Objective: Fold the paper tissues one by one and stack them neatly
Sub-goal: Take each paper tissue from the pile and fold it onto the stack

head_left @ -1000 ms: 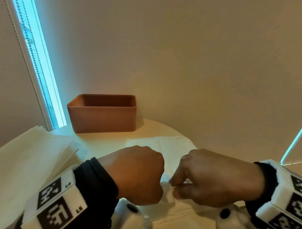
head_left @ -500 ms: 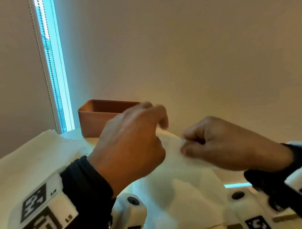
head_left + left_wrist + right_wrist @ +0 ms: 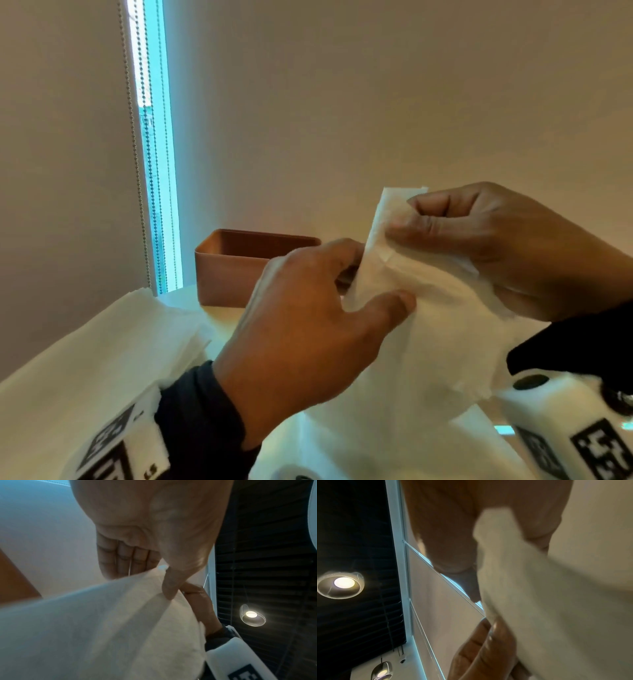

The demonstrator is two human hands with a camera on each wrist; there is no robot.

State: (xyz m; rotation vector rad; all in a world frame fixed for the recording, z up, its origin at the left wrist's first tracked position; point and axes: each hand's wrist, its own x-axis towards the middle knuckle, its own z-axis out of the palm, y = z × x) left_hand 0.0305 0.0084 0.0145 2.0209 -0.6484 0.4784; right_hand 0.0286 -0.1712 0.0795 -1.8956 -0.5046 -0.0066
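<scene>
Both our hands hold one white tissue (image 3: 404,329) in the air at centre frame: our right hand (image 3: 507,246) pinches its top corner, and our left hand (image 3: 308,329), lower down, grips its edge between thumb and fingers. At lower left, a stack of tissues (image 3: 102,342) lies on the bench (image 3: 222,313), beside a brown box (image 3: 236,270).

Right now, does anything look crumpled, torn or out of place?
Nothing looks torn or spilled. The tissue, lifted above the table, hangs creased and bunched where the left hand and right hand pinch it. The stack of tissues at the left has slightly uneven edges.
</scene>
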